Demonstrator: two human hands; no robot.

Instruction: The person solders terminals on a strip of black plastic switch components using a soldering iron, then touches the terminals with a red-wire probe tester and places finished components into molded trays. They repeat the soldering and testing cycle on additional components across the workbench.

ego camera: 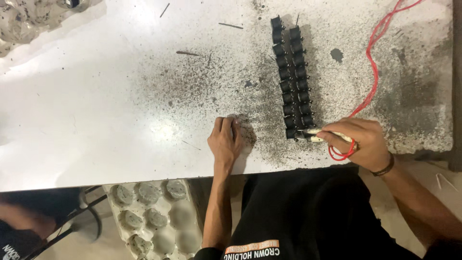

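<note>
Right hand [362, 142] grips a pale probe [321, 134] against 2 rows of black coils [292, 82]; left hand [225, 138] rests loosely curled, holding nothing, near the desk's [96, 120] front edge.

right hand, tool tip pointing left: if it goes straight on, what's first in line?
Probably the nearest black part at the near end of the double row: the right hand already has its pale tool's tip there, seemingly touching.

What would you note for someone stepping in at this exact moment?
Left hand: empty, resting fingers-down on the speckled white worktable.
Right hand: gripping a pale pen-shaped tool with a red wire trailing from it, tip against the near end of the double row of small black coil-like parts.
Done: cannot tell which parts have been treated.
Left: the tip is at the nearest part only; the others stand untouched by either hand. A grey moulded tray with round pieces sits below the table edge.
</note>
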